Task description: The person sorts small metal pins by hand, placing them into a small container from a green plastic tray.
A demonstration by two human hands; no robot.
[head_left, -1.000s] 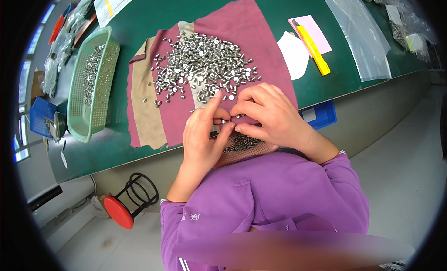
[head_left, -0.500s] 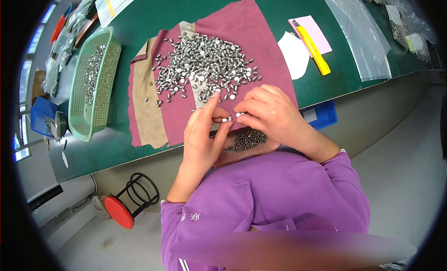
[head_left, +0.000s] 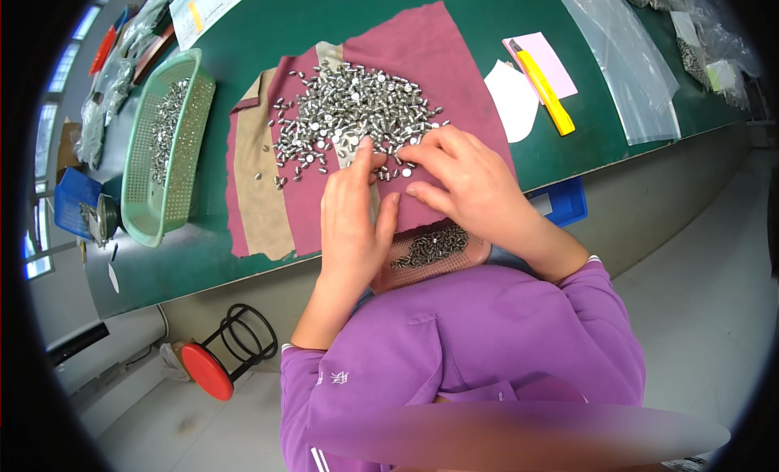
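Loosely, left hand [head_left: 350, 204] and right hand [head_left: 471, 178] cross the cloth's [head_left: 466, 82] near edge, thumbs spread, forefingers by metal pieces [head_left: 357, 99].

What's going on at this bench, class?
A person in a purple top works at a pile of small metal parts on a maroon-and-tan cloth. The left hand and right hand, both looking open, are at the pile's near edge. A pink basket of metal pieces sits closer to the person.

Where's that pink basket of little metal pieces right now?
In the head view, the pink basket is slightly right of centre, between the purple top and the near edge of the maroon cloth, below the right hand.
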